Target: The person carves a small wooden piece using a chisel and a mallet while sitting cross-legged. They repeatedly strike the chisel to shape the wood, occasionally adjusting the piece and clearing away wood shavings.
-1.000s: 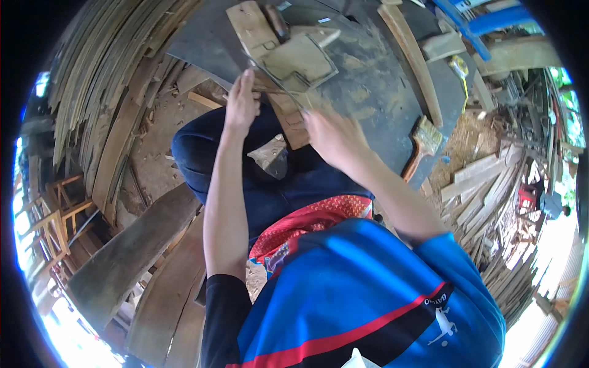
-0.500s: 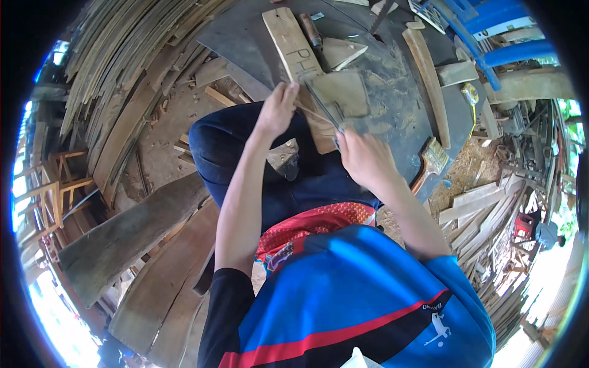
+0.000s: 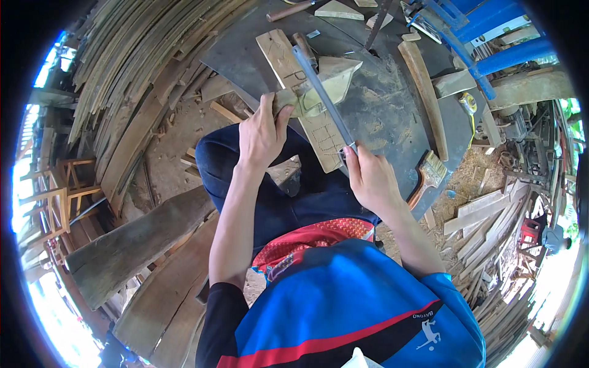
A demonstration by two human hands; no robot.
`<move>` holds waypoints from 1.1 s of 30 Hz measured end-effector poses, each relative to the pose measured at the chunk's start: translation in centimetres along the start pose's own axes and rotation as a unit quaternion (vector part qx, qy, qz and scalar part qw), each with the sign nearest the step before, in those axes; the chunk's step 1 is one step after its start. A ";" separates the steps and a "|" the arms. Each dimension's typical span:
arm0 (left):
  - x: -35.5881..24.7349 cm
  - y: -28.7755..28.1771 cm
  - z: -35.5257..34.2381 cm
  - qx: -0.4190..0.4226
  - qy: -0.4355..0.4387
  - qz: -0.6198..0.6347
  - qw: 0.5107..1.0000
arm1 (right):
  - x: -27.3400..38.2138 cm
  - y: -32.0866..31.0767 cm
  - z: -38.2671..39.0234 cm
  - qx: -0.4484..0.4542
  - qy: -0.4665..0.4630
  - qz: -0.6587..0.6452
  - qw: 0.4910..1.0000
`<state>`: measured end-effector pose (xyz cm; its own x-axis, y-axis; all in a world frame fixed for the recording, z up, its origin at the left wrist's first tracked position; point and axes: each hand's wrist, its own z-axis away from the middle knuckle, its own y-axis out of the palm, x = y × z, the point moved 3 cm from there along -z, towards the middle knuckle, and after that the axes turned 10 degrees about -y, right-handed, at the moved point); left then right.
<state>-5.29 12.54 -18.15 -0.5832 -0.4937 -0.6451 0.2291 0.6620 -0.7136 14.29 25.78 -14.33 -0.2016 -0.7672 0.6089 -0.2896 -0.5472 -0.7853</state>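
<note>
Left hand (image 3: 261, 138): grip pinched closed on wood block (image 3: 283, 98). Right hand (image 3: 373, 182): grip closed round metal bar (image 3: 325, 97). Best brace block firmly, hold bar's angle even.

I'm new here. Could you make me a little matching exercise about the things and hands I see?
1. Metal tool
2. Brush
3. Tape measure
4. Left hand

A. brown-handled, lying down
B. holding a small piece
C. yellow
D. gripped in the right hand

Pairs: 1-D, 2-A, 3-C, 4-B
</note>
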 end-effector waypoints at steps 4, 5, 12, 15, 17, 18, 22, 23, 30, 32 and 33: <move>-0.7 -1.3 0.8 0.037 0.046 -0.076 0.995 | 0.3 1.0 1.1 0.015 0.015 -0.033 0.999; -0.7 -1.3 0.8 0.053 0.039 -0.090 0.994 | 0.3 1.3 1.4 0.013 0.019 -0.035 0.999; -3.1 -1.7 1.2 0.116 0.014 -0.114 0.987 | 0.3 1.7 2.7 -0.003 0.019 -0.036 0.999; -4.1 -1.4 1.2 0.104 0.046 -0.166 0.979 | 0.0 1.5 2.9 -0.005 0.019 -0.024 1.000; -4.5 -1.2 1.2 0.109 0.051 -0.184 0.976 | -0.1 1.3 3.0 -0.007 0.018 -0.017 1.000; -4.7 -1.0 1.1 0.110 0.055 -0.192 0.974 | -0.2 1.1 3.0 -0.011 0.016 -0.010 1.000; -5.3 -0.9 0.8 0.107 0.056 -0.212 0.970 | 0.0 0.9 2.9 -0.022 0.015 0.005 1.000; -5.2 -0.7 0.7 0.110 0.052 -0.213 0.969 | 0.2 0.9 2.8 -0.023 0.016 0.010 1.000; -5.8 -0.5 0.9 0.118 0.052 -0.245 0.961 | 1.6 -0.7 1.7 0.021 0.047 0.029 0.998; -5.6 -0.5 -0.2 0.127 0.073 -0.237 0.960 | 1.2 -1.1 1.4 0.017 0.042 0.023 0.999; -5.6 -0.6 -0.9 0.129 0.084 -0.234 0.960 | 0.9 -1.3 0.8 0.012 0.033 0.017 0.999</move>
<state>-2.91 15.39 -13.87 -0.7816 -0.5909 -0.1997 0.0846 0.2167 -0.9726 15.23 25.57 -12.83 -0.2727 -0.7624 0.5868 -0.2599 -0.5289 -0.8079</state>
